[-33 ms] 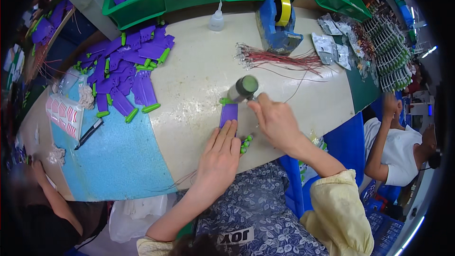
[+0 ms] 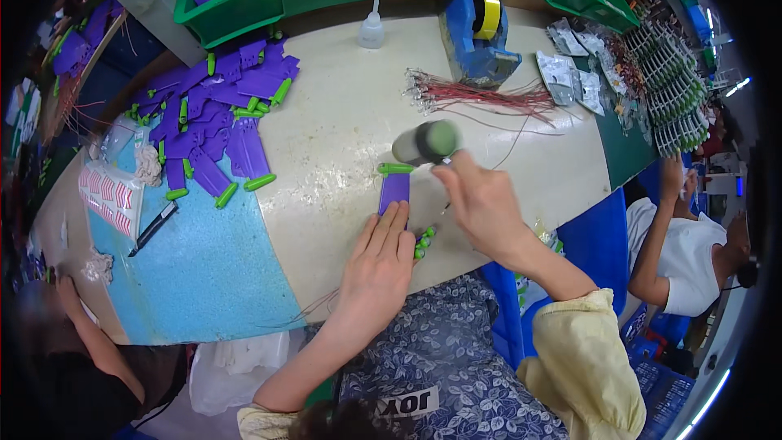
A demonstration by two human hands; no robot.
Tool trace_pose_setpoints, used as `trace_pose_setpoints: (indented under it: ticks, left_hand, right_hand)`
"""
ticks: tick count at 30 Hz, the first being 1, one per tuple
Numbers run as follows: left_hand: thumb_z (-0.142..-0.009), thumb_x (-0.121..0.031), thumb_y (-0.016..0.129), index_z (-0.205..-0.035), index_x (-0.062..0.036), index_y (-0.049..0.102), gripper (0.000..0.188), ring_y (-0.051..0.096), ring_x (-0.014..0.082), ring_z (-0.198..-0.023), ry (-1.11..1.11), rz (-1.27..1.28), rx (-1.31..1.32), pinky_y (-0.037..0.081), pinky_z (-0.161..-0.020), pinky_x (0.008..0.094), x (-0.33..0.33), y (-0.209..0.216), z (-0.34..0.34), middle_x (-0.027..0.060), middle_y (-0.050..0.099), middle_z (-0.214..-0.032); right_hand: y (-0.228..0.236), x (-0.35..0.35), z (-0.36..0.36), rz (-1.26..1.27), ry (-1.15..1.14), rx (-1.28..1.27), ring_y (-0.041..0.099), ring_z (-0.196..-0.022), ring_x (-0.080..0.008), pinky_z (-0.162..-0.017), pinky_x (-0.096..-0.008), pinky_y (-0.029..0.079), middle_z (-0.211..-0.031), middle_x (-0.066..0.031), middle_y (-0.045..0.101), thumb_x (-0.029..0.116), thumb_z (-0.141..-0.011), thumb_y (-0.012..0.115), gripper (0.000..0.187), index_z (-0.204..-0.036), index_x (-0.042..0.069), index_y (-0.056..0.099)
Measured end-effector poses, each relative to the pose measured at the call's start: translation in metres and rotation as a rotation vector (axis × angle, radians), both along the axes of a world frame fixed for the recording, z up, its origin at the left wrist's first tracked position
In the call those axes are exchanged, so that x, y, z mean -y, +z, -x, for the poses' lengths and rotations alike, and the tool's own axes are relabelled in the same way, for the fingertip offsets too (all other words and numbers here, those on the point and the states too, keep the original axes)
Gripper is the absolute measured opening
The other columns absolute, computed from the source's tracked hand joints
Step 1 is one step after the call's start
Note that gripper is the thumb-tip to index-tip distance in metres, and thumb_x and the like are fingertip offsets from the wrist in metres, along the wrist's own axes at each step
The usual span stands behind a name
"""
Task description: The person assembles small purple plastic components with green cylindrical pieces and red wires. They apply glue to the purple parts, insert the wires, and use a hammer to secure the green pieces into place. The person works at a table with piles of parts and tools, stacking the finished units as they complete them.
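My left hand (image 2: 375,269) lies flat on a thin purple plastic piece (image 2: 395,191), fingers stretched out and pressing it to the table. A green tube-shaped part (image 2: 396,169) sits across the far end of that piece. My right hand (image 2: 486,204) is closed around the handle of a mallet (image 2: 427,143), mostly hidden by the fingers. The mallet head, blurred by motion, has a green face and a dark band, and hangs just beyond the green part. Several small green pieces (image 2: 424,241) lie beside my left fingers.
A heap of purple pieces with green ends (image 2: 208,114) covers the left side. Behind stand a green bin (image 2: 244,24), a small dropper bottle (image 2: 371,31) and a blue tape dispenser (image 2: 481,65). Red wires (image 2: 481,100) lie beyond the mallet. Co-workers sit at both sides.
The mallet head has shifted to the right and slightly up, so more of the green part shows. My left hand keeps its place on the purple piece.
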State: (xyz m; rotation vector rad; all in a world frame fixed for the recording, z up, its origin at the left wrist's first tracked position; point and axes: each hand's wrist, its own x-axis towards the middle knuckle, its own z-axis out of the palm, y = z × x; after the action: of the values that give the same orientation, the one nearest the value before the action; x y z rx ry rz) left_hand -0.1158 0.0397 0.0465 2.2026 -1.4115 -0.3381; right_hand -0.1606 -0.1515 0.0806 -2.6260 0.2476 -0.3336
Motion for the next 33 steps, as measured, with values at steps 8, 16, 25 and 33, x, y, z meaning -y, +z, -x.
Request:
trace_pose_setpoints:
  ticks: [8,16,25,33]
  left_hand:
    - [-0.084,-0.008,0.069,-0.119,0.0071,0.052,0.041,0.048,0.0396,-0.132,0.013,0.099,0.000,0.037,-0.112,0.0487,0.009,0.004,-0.014,0.0262,0.051,-0.139]
    - [-0.082,0.002,0.069,-0.120,0.0083,0.049,0.043,0.049,0.0481,-0.115,0.547,0.237,-0.020,0.041,-0.099,0.0519,0.060,-0.023,0.003,0.0305,0.050,-0.125]
    - [-0.081,0.003,0.078,-0.123,-0.0038,0.050,0.050,0.055,0.0131,-0.099,0.584,0.680,-0.899,0.047,-0.090,0.0271,0.023,0.021,-0.011,0.0049,0.054,-0.112]
    - [-0.084,0.003,0.073,-0.100,-0.0016,0.061,0.021,0.058,0.0150,-0.088,0.358,0.771,-0.892,0.046,-0.079,0.0269,0.010,0.006,-0.009,0.0071,0.059,-0.098]
  right_hand:
    - [-0.016,0.010,-0.014,0.092,-0.112,-0.016,0.063,-0.055,-0.0394,-0.047,-0.0462,0.048,-0.068,-0.0172,0.066,0.023,-0.099,0.060,0.026,-0.088,0.001,0.052]
    - [-0.084,0.045,-0.006,0.228,-0.277,0.234,0.064,-0.083,-0.0297,-0.065,-0.0413,0.052,-0.088,-0.0121,0.060,0.022,-0.084,0.072,0.022,-0.088,0.003,0.062]
    - [-0.002,-0.007,0.010,-0.803,-0.008,0.402,0.061,-0.102,-0.0264,-0.086,-0.0374,0.049,-0.109,-0.0132,0.061,-0.001,-0.082,0.064,0.033,-0.115,0.000,0.066]
    - [0.011,-0.039,0.021,-0.735,0.101,0.366,0.063,-0.090,-0.0225,-0.079,-0.0323,0.050,-0.097,-0.0116,0.065,0.000,-0.081,0.074,0.026,-0.107,-0.002,0.071]
